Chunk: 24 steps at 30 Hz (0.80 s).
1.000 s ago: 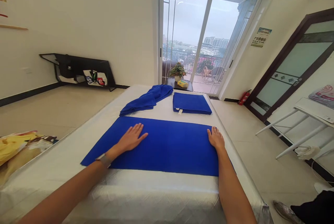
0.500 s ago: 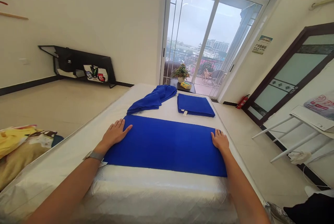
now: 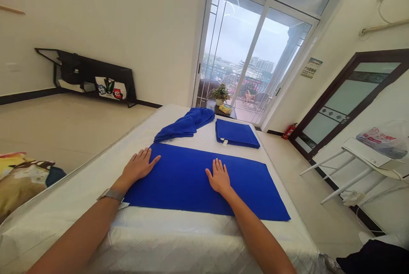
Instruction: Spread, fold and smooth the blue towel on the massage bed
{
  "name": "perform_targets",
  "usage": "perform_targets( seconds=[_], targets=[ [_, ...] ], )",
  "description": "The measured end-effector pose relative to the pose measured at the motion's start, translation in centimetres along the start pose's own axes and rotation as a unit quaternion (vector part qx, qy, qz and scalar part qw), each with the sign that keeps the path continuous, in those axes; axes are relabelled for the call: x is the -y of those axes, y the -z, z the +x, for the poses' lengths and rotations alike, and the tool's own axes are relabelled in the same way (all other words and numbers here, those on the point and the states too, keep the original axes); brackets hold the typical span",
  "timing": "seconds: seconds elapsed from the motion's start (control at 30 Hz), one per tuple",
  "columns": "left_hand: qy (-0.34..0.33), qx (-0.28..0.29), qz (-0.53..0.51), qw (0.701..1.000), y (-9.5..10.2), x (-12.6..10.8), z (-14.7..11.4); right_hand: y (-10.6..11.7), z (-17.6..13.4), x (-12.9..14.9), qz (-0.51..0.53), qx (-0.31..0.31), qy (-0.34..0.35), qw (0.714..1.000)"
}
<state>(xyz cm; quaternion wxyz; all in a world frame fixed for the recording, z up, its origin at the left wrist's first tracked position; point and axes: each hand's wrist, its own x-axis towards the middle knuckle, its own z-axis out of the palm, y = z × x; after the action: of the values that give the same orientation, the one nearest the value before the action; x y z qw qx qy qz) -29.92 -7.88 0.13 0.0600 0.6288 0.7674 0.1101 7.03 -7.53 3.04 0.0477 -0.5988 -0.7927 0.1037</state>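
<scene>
A blue cloth (image 3: 185,180) lies flat as a long rectangle across the near part of a plastic-covered mattress (image 3: 166,231). My left hand (image 3: 137,167) rests on its left edge, fingers stretched out and thumb apart. On the middle of the cloth lies my right hand (image 3: 219,177), palm down with its fingers extended. Neither hand grips anything. Beyond the cloth, a crumpled blue cloth (image 3: 185,124) is at the left, and a neatly folded stack of blue cloths (image 3: 238,133) with a white tag sits at the right.
Past the mattress, a small dark table holds a potted plant (image 3: 220,94) and a yellow packet (image 3: 225,109). Bundled fabrics (image 3: 28,180) lie at the left. On the right stand a white table (image 3: 367,154) with a plastic bag and a fire extinguisher (image 3: 289,131).
My right hand has moved left from the right edge of the cloth to its middle. My left hand stays at the left edge. The camera view has shifted slightly.
</scene>
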Motion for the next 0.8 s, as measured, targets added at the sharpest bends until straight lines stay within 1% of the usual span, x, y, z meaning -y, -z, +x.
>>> perform_targets(
  seconds=[0.07,0.13,0.23,0.37,0.43,0.47,0.53,0.6,0.67,0.73,0.8],
  targets=[
    [-0.001,-0.005,0.002,1.0,0.0,0.0,0.0,0.0,-0.4,-1.1,0.0,0.004,-0.006,1.0],
    [-0.003,-0.01,0.001,1.0,0.0,0.0,0.0,0.3,-1.0,-3.6,-0.008,0.003,-0.023,1.0],
    [-0.007,-0.012,0.0,1.0,-0.1,0.1,0.1,1.3,-2.3,-9.3,-0.034,-0.001,-0.086,0.996],
    [-0.008,-0.019,0.0,1.0,-0.3,0.3,0.3,2.8,-4.4,-17.8,-0.061,-0.025,-0.203,0.977],
    [-0.011,-0.024,-0.001,1.0,-0.6,0.4,0.4,3.2,-5.1,-20.8,-0.063,-0.035,-0.243,0.967],
    [-0.014,-0.028,-0.001,1.0,-0.7,0.6,0.4,3.2,-5.3,-21.8,-0.062,-0.038,-0.253,0.965],
    [-0.021,-0.036,0.002,0.999,-1.0,0.9,0.6,3.2,-5.6,-22.7,-0.059,-0.041,-0.258,0.964],
    [-0.022,-0.042,0.011,0.999,-1.0,1.2,0.6,3.0,-5.5,-22.8,-0.056,-0.045,-0.256,0.964],
    [-0.024,-0.059,0.027,0.998,-0.5,0.8,0.5,2.8,-5.5,-22.6,-0.055,-0.051,-0.254,0.964],
    [-0.042,-0.087,0.042,0.994,0.3,-0.7,0.1,2.8,-5.4,-22.3,-0.053,-0.056,-0.252,0.965],
    [-0.086,-0.1,0.043,0.99,1.1,-3.8,-0.7,2.8,-5.5,-22.2,-0.052,-0.057,-0.251,0.965]
  ],
)
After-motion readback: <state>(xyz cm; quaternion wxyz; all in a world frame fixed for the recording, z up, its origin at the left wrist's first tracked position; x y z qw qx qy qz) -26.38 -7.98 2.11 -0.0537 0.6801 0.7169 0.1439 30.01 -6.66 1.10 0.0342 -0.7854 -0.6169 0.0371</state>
